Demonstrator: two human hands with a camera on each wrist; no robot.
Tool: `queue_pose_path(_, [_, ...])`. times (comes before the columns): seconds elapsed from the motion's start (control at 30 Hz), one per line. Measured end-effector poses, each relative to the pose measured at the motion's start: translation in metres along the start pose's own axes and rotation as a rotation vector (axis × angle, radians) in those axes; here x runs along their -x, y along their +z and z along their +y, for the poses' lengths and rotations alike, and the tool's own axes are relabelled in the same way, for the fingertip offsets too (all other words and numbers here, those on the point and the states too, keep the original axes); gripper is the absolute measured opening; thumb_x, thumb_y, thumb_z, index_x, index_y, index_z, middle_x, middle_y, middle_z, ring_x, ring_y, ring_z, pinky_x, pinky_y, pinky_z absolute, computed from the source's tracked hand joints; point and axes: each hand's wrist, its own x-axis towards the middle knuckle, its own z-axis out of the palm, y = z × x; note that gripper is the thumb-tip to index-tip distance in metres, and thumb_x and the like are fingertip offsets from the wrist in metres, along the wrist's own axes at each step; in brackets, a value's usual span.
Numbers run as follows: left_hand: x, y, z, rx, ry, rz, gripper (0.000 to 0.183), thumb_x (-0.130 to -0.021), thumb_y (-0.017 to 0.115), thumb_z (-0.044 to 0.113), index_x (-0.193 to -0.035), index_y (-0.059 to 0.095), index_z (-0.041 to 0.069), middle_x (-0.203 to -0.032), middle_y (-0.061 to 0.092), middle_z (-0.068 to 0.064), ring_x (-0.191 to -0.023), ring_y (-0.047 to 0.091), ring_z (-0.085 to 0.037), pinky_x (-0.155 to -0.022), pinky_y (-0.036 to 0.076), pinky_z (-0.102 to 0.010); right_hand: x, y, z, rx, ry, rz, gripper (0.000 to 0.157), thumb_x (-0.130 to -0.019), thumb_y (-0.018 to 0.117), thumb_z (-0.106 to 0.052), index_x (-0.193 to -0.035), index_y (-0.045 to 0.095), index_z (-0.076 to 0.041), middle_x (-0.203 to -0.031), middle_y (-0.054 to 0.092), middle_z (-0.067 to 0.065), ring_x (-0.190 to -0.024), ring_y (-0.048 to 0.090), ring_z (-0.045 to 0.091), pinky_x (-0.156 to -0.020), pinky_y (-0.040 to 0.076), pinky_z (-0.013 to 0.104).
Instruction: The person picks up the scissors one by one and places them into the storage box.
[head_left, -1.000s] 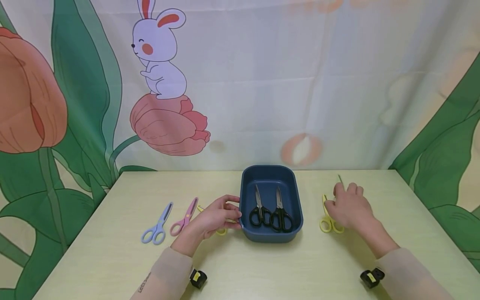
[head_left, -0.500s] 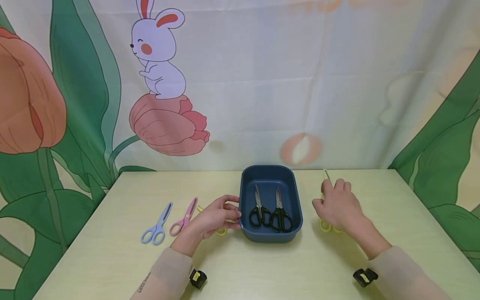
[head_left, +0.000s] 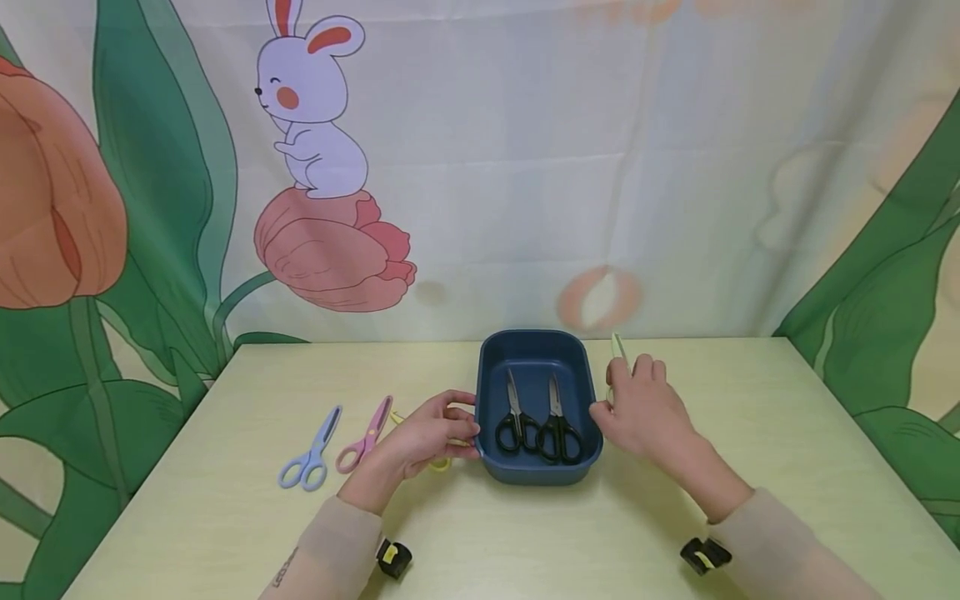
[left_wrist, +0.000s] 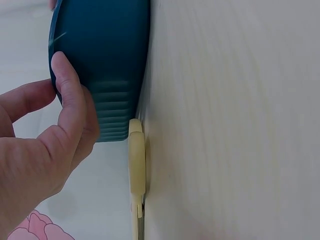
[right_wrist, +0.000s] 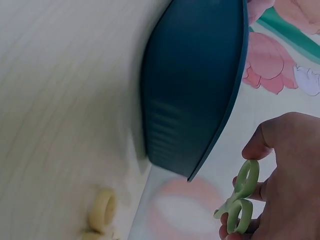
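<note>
The pale green scissors [head_left: 619, 350] are small and of one even colour, with two rounded finger loops and a slim blade part whose tip points away from the person. They are in the right grip [head_left: 645, 412], which is narrow and holds them: the thumb is at one loop, and fingers bend behind the other one. So the loops lie inside this grip, the tip reaches out beyond its fingers, and the whole piece is raised off the worktop [head_left: 525, 542]. Immediately left of the right grip stands the dark blue box [head_left: 538, 477], with its top uncovered. Two pairs of black-handled scissors [head_left: 557, 421] lie in it side by side, tips directed to the far wall. Below the right grip, on the worktop, are the loops of some yellow scissors [right_wrist: 97, 212], rather blurred. The left grip [head_left: 435, 433] is fairly wide; its gently bent fingers touch the rim and outer wall of the box at the opposite side. Under it lie other yellow-handled scissors [left_wrist: 136, 165], near the foot of the box and partly hidden in the head view. Farther left of this grip lie the pink scissors [head_left: 371, 436], and then the light blue scissors [head_left: 315, 454].
</note>
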Motion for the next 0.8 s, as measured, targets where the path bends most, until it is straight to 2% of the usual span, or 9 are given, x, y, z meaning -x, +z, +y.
queue_pose_path(0.17, [0.000, 0.000, -0.001, 0.004, 0.006, -0.006, 0.053, -0.100, 0.056, -0.006, -0.149, 0.035, -0.005, -0.108, 0.053, -0.017, -0.085, 0.062, -0.025, -0.083, 0.061, -0.037, -0.003, 0.001, -0.015, -0.010, -0.030, -0.014, 0.027, -0.087, 0.056, -0.025, -0.103, 0.051, -0.005, -0.098, 0.041, 0.018, -0.092, 0.039, 0.035, -0.057, 0.041, 0.036])
queue_pose_path(0.4, [-0.001, 0.000, 0.000, 0.008, 0.007, -0.009, 0.053, -0.101, 0.055, -0.004, -0.150, 0.035, -0.004, -0.110, 0.054, -0.018, -0.085, 0.062, -0.025, -0.080, 0.061, -0.034, -0.007, 0.003, -0.038, 0.014, -0.091, -0.075, 0.028, -0.091, 0.061, -0.027, -0.106, 0.052, -0.006, -0.103, 0.041, 0.019, -0.093, 0.039, 0.034, -0.056, 0.042, 0.036])
queue_pose_path(0.53, [-0.002, -0.001, -0.002, 0.017, 0.008, -0.014, 0.052, -0.101, 0.055, -0.005, -0.149, 0.034, -0.005, -0.108, 0.053, -0.016, -0.084, 0.062, -0.023, -0.080, 0.061, -0.034, -0.008, 0.008, -0.050, -0.009, -0.116, -0.117, 0.025, -0.092, 0.061, -0.026, -0.107, 0.052, -0.008, -0.103, 0.040, 0.016, -0.095, 0.038, 0.033, -0.055, 0.041, 0.033])
queue_pose_path(0.8, [-0.002, -0.001, -0.002, 0.021, 0.008, -0.021, 0.052, -0.101, 0.055, -0.006, -0.148, 0.033, -0.006, -0.109, 0.053, -0.018, -0.084, 0.062, -0.024, -0.080, 0.061, -0.035, -0.011, 0.022, -0.061, -0.001, -0.116, -0.163, 0.028, -0.092, 0.068, -0.029, -0.109, 0.056, -0.011, -0.105, 0.043, 0.016, -0.093, 0.042, 0.032, -0.059, 0.045, 0.035])
